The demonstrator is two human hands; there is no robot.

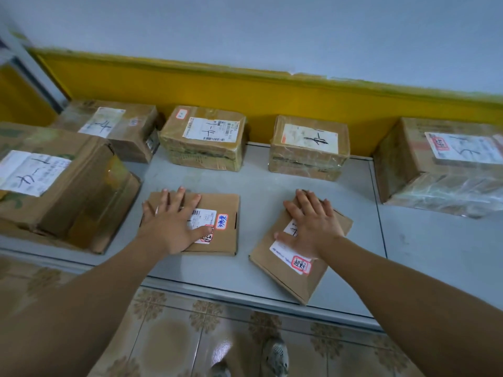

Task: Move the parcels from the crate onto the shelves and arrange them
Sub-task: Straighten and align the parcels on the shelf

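Two flat cardboard parcels lie near the front of the grey shelf. My left hand presses flat, fingers spread, on the left flat parcel, which sits square to the shelf edge. My right hand rests flat with straight fingers on the right flat parcel, which lies turned at an angle, one corner close to the shelf's front edge. Both parcels carry white labels with red-framed stickers. No crate is in view.
Along the yellow wall stand boxed parcels: one at back left, two taped ones in the middle, a large one at right. A big box fills the front left. Tiled floor and my shoes lie below.
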